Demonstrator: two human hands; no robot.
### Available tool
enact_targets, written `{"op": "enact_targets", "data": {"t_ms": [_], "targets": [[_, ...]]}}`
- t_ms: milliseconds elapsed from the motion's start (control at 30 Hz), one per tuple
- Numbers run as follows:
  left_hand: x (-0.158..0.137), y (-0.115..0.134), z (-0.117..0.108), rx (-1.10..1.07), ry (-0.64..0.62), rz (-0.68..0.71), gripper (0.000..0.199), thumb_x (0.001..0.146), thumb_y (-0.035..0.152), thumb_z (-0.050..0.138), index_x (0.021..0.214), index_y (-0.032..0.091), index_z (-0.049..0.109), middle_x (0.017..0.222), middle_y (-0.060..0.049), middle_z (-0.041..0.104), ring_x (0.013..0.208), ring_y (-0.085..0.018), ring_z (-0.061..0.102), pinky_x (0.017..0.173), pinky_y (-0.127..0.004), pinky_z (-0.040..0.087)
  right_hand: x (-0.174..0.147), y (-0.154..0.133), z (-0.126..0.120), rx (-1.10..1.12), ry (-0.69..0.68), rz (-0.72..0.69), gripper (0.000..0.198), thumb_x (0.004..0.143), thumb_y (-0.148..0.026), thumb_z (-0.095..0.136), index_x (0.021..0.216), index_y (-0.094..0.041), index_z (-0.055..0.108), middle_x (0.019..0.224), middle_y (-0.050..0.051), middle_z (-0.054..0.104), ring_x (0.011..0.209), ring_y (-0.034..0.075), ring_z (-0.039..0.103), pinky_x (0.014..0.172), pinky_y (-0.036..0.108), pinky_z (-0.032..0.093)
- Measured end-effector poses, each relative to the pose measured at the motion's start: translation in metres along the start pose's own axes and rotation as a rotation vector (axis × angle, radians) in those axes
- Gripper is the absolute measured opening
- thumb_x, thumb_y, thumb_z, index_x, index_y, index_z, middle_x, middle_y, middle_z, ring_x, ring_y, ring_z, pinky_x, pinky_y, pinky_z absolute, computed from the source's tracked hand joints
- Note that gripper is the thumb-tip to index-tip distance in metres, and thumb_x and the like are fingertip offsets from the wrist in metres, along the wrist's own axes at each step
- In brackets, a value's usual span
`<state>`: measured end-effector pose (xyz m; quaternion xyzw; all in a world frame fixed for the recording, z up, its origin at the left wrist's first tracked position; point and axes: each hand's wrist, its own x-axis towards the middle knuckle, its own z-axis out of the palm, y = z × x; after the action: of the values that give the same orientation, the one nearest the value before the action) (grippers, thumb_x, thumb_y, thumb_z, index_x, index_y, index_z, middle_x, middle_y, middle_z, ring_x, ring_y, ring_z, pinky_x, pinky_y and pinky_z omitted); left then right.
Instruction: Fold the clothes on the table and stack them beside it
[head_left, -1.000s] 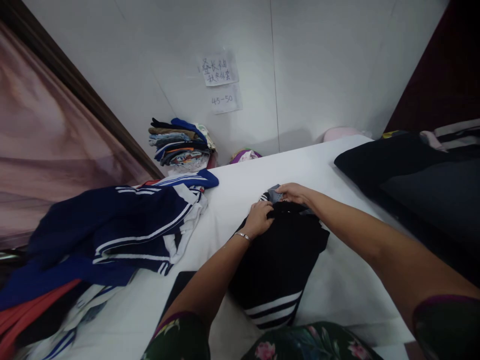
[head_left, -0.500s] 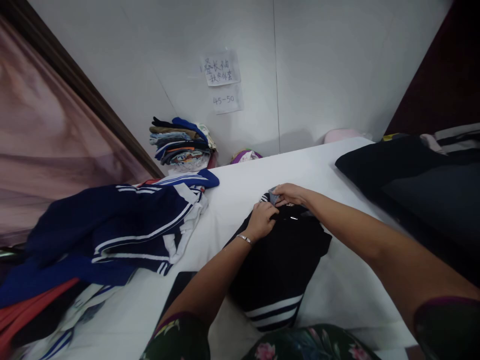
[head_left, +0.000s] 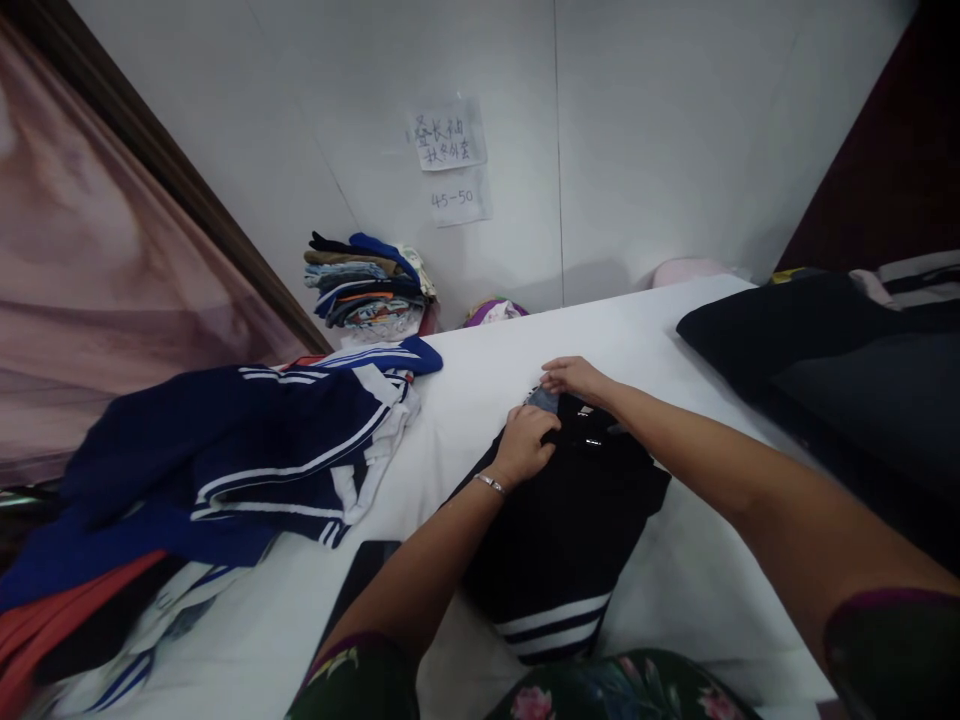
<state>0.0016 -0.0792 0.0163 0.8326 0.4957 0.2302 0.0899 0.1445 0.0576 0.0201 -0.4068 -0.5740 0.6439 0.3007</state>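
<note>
A black garment (head_left: pixel 555 520) with white stripes along its near edge lies in front of me on a white-covered table. At its far end a grey neck lining (head_left: pixel 545 400) shows beside a small label. My left hand (head_left: pixel 527 443) rests there with curled fingers, closed on the black cloth by the neck; its fingertips are partly hidden. Just beyond the neck opening, my right hand (head_left: pixel 576 378) hovers with fingers stretched forward and nothing visible in them. A bracelet (head_left: pixel 490 483) circles my left wrist.
Loose navy jackets (head_left: pixel 165 430) with white stripes are heaped on the left. A stack of folded clothes (head_left: pixel 367 285) stands by the wall. Dark clothing (head_left: pixel 832 370) covers the right side. Paper signs (head_left: pixel 450 135) hang on the wall. A dark flat object (head_left: pixel 367 565) lies near my left forearm.
My right hand has let go of the grey neck lining and lifted slightly away from it. The left hand stays on the garment. The view has shifted slightly.
</note>
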Motion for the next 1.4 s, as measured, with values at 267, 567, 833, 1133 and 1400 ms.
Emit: {"op": "enact_targets", "data": {"t_ms": [267,567,833,1133,1400], "targets": [[0.005,-0.001,0.002,-0.017,0.050,-0.047,0.023,0.068,0.015,0.065,0.090,0.023,0.066,0.094,-0.003,0.066,0.102,-0.022,0.055,0.098,-0.041,0.034,-0.010,0.002,0.008,-0.223,-0.286,0.094,0.027,0.060,-0.002,0.071,0.079,-0.020,0.076,0.080,-0.002,0.074,0.078,0.015,0.065,0.078,0.024,0.051],[0.025,-0.012,0.005,-0.051,-0.020,-0.201,0.022,0.071,0.024,0.070,0.093,0.025,0.069,0.097,0.000,0.069,0.102,-0.020,0.058,0.105,-0.040,0.031,-0.007,-0.005,-0.018,-0.200,-0.021,0.041,0.015,0.075,-0.017,0.067,0.089,-0.018,0.072,0.090,0.005,0.074,0.078,0.014,0.065,0.066,0.021,0.051],[0.058,-0.016,-0.010,-0.104,-0.388,-0.238,0.045,0.064,0.037,0.073,0.108,0.026,0.069,0.093,0.001,0.071,0.090,-0.021,0.063,0.089,-0.032,0.044,-0.087,0.005,-0.082,-0.204,-0.044,0.153,0.037,0.080,-0.040,0.069,0.110,-0.018,0.069,0.107,0.011,0.071,0.089,0.020,0.067,0.073,0.028,0.056],[0.064,-0.016,-0.026,-0.475,-0.404,-0.291,0.028,0.067,0.037,0.072,0.090,0.021,0.075,0.081,0.002,0.072,0.080,-0.019,0.065,0.076,-0.029,0.049,-0.172,0.019,-0.059,-0.370,-0.196,-0.087,0.091,0.072,-0.036,0.075,0.149,-0.031,0.027,0.147,0.007,0.043,0.130,0.027,0.045,0.106,0.042,0.040],[0.093,-0.032,-0.015,-0.104,-0.202,-0.352,0.041,0.071,0.042,0.073,0.105,0.021,0.069,0.107,-0.005,0.070,0.104,-0.025,0.061,0.094,-0.037,0.044,-0.128,0.035,-0.066,-0.509,0.199,-0.137,0.070,0.070,-0.016,0.071,0.135,-0.032,0.052,0.131,0.002,0.060,0.123,0.030,0.052,0.110,0.049,0.034]]}}
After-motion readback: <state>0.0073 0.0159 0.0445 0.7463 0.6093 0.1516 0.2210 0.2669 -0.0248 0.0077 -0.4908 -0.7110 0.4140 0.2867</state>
